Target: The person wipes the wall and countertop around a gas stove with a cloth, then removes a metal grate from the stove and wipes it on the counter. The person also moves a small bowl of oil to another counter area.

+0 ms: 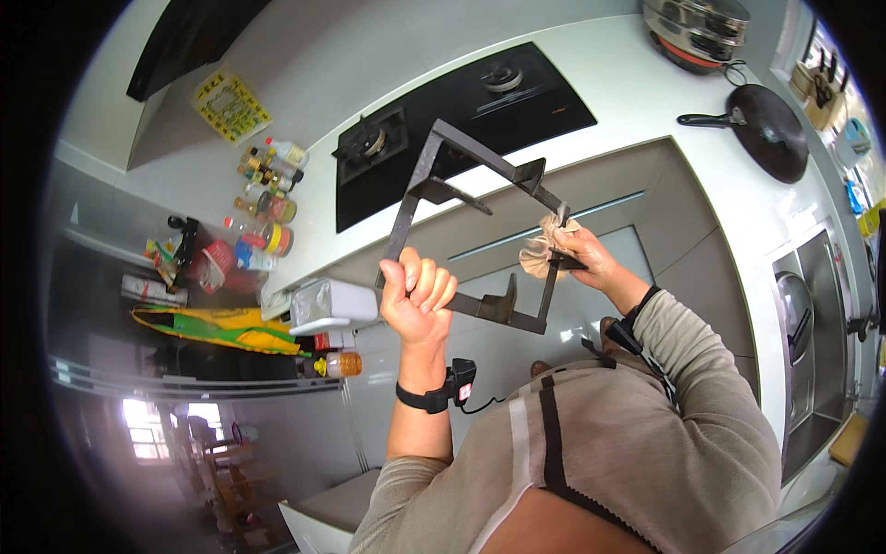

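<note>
A square black metal pan support from a gas hob [410, 215] is held up in front of me, tilted, above the floor by the counter. My left hand [417, 294] is closed around its near left corner. In my right hand [585, 253] is a crumpled beige cloth [543, 249], pressed against the right side of the frame beside one of its prongs. Behind the frame lies the black glass gas hob [457, 124], whose left burner [372, 142] and right burner [503, 79] show no pan support over them.
Bottles and jars [277, 239] stand left of the hob. A white bin [336, 305] hangs at the counter's left end. To the right are an upturned black wok [768, 131], a steel steamer pot [699, 31] and a sink [824, 346] with a lid in it. A knife block [824, 104] stands beyond.
</note>
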Action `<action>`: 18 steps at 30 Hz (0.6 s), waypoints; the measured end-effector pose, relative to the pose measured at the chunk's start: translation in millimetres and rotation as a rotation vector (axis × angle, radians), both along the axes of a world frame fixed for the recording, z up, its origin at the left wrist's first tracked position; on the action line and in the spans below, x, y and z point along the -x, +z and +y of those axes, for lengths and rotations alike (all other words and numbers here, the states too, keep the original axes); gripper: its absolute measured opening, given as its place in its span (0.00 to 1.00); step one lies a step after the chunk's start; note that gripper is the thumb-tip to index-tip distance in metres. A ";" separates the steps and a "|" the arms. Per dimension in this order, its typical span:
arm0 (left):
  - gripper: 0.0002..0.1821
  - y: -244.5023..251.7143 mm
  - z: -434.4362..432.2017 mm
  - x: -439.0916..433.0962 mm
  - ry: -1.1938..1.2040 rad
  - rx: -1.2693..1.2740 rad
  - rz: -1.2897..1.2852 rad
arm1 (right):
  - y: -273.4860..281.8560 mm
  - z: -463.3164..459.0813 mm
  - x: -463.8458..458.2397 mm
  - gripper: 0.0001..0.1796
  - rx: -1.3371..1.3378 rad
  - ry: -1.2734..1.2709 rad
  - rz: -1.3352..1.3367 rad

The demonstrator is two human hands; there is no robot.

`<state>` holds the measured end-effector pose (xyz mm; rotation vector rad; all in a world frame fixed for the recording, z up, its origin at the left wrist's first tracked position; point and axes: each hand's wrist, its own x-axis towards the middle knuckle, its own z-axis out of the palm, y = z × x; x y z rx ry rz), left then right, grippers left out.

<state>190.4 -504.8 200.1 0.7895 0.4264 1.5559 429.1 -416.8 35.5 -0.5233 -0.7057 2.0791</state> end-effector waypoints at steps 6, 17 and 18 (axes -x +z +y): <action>0.26 -7.0 8.8 8.8 -0.033 0.072 -0.058 | 15.1 7.8 -15.4 0.18 -0.034 -0.176 -0.226; 0.27 -21.5 47.3 30.7 -0.154 0.254 -0.126 | 15.9 2.3 -60.4 0.10 -0.074 -0.151 -0.234; 0.27 -25.1 54.7 29.3 -0.176 0.276 -0.124 | 17.6 -0.5 -68.2 0.09 -0.115 -0.137 -0.234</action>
